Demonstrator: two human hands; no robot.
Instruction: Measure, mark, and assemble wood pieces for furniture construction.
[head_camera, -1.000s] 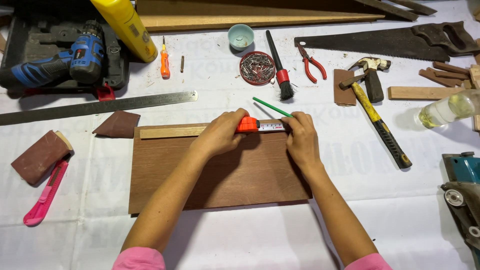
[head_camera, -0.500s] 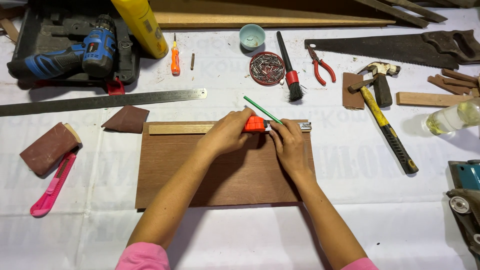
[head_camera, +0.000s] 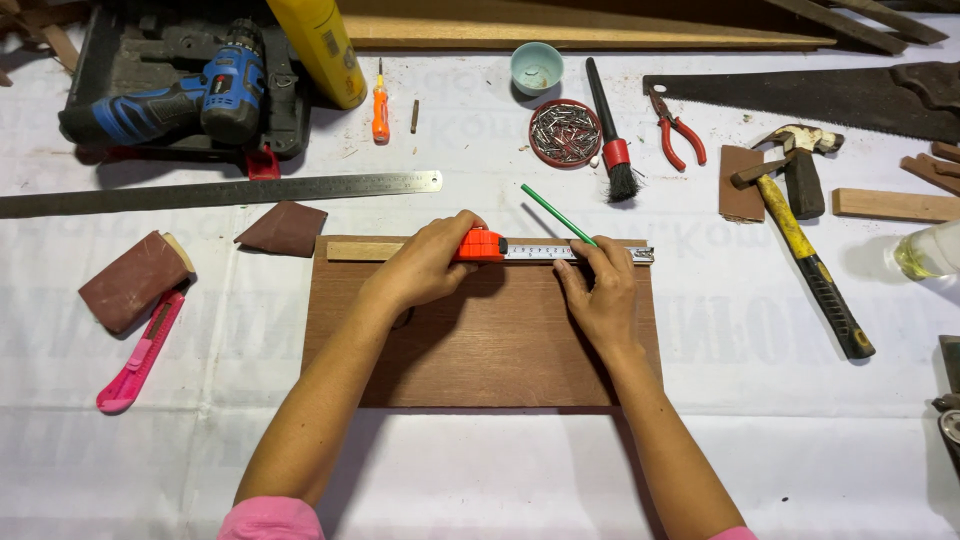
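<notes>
A brown wooden board (head_camera: 480, 340) lies flat in front of me with a pale wood strip (head_camera: 362, 251) along its far edge. My left hand (head_camera: 425, 265) grips an orange tape measure (head_camera: 482, 245) on that strip. Its white blade (head_camera: 600, 253) runs right to the board's far right corner. My right hand (head_camera: 600, 290) holds a green pencil (head_camera: 553, 213) with its tip down at the blade, fingers resting on the board.
Around the board lie a steel ruler (head_camera: 230, 190), sandpaper pieces (head_camera: 285, 228), a pink utility knife (head_camera: 140, 352), a blue drill in its case (head_camera: 170, 100), a tin of nails (head_camera: 565, 132), a brush (head_camera: 610, 130), pliers (head_camera: 678, 128), a hammer (head_camera: 810, 255) and a handsaw (head_camera: 800, 95).
The tape blade is drawn out further to the right. My right hand with the pencil has shifted slightly right along it. My left hand stays on the tape case.
</notes>
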